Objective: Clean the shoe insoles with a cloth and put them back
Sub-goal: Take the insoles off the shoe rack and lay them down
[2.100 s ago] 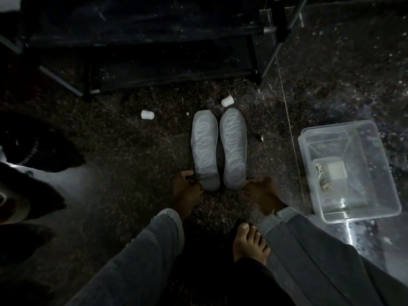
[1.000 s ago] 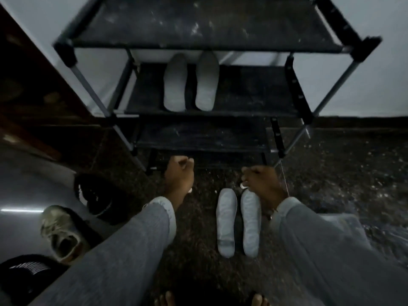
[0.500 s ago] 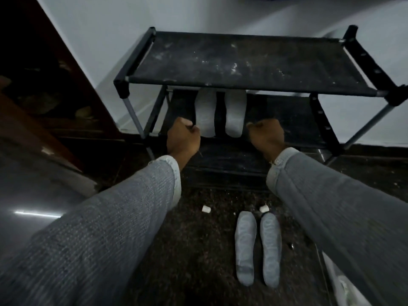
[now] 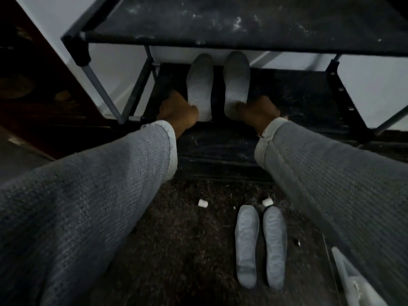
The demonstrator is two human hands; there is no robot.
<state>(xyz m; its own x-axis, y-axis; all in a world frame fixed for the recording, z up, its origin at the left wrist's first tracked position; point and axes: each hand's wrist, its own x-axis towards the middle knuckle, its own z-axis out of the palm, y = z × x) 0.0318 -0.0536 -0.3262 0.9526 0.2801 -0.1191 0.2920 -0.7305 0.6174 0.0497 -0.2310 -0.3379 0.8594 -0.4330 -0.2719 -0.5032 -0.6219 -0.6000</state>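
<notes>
Now, going left to right: the left hand [image 4: 178, 111] rests at the heel of the left insole [image 4: 199, 85] on the rack's middle shelf [image 4: 309, 96], fingers curled at its edge, apparently pinching it; the right insole [image 4: 236, 80] lies just beside, its heel under the right hand [image 4: 258, 112], whose fingers seem curled on it too, though dimness blurs the grip; a second pair of insoles [image 4: 259, 244] lies on the floor [image 4: 176, 239] below. Judging by this, fetching the shelf pair is in hand; next comes drawing both out level for wiping.
</notes>
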